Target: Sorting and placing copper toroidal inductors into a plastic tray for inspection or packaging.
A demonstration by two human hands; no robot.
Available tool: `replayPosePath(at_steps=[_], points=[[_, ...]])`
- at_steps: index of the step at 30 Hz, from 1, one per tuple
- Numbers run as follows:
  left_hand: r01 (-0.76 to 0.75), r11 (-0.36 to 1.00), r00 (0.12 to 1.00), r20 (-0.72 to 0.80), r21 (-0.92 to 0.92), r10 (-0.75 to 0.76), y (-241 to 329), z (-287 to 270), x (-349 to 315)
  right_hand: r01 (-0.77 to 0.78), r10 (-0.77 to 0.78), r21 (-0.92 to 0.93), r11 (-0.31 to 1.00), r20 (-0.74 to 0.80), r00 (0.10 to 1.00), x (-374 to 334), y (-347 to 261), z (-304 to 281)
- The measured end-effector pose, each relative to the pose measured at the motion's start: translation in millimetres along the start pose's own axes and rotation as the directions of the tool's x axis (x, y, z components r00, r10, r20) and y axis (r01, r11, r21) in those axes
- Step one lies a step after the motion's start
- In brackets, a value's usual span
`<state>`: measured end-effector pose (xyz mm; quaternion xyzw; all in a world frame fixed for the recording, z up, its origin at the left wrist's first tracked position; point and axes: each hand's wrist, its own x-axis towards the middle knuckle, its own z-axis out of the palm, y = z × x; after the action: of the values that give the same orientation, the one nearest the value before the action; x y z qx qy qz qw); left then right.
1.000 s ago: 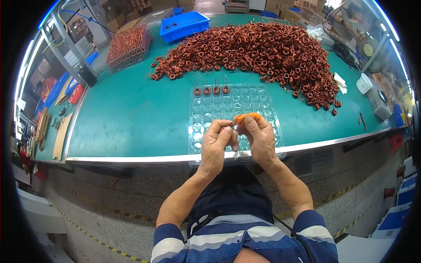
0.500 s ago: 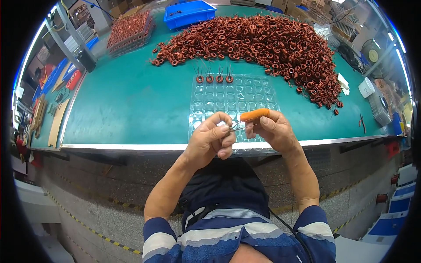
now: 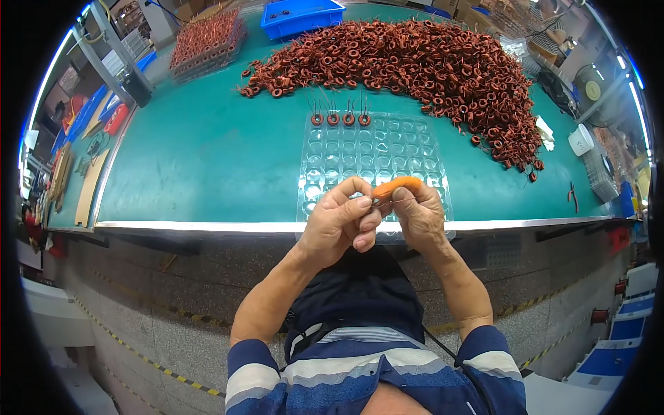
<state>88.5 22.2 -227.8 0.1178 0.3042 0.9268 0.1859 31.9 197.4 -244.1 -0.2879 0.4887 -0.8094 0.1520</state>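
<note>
My left hand (image 3: pixel 342 216) is closed in a pinch round a toroidal coil, whose body its fingers almost wholly hide. Thin wire leads (image 3: pixel 387 202) run out of that pinch toward my right hand (image 3: pixel 422 218). An orange finger cover (image 3: pixel 395 187) sits on the right index finger, which presses with the thumb on the leads. Both hands are over the near part of a clear plastic blister tray (image 3: pixel 302 166) with round pockets. In its far row, at the left, stand several red-brown coils (image 3: pixel 348 120) with their leads pointing up.
A large heap of similar coils (image 3: pixel 422 62) covers the back and right of the green table (image 3: pixel 187 166). Behind it stands a blue bin (image 3: pixel 297 22). Filled trays (image 3: pixel 207 43) are stacked at back left. Pliers (image 3: pixel 573 197) and a white cup (image 3: pixel 581 140) lie at right.
My right hand has moved left, closer to my left hand, and its orange-covered finger now bends over the leads. The left hand has shifted slightly to the right, still pinching.
</note>
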Motion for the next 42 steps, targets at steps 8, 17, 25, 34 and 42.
replayPosePath(at_steps=[8, 17, 25, 34, 42], points=[[-0.041, 0.984, 0.986, -0.150, 0.174, 0.067, 1.1, -0.1, -1.9, -0.036, 0.009, -0.150, 0.988, -0.174, 0.985, -5.2, -9.2, -4.0], [-0.050, 0.986, 0.993, -0.094, 0.159, 0.066, -10.0, -0.7, -0.5, -0.043, -0.028, -0.276, 0.960, -0.249, 0.968, -4.8, -12.2, 14.5], [-0.087, 0.979, 0.980, -0.163, 0.184, 0.117, -16.1, 2.8, -2.8, 0.000, -0.153, -0.398, 0.917, -0.354, 0.923, -1.7, -10.8, 9.8], [-0.134, 0.858, 0.978, -0.075, 0.497, 0.196, -23.3, -6.7, -2.7, -0.041, -0.109, -0.591, 0.805, -0.217, 0.970, -4.4, -15.2, 22.2], [-0.079, 0.614, 0.923, -0.176, 0.785, 0.343, -27.3, -18.1, 1.1, -0.190, 0.104, -0.461, 0.867, -0.206, 0.973, 17.4, -11.4, 7.7]])
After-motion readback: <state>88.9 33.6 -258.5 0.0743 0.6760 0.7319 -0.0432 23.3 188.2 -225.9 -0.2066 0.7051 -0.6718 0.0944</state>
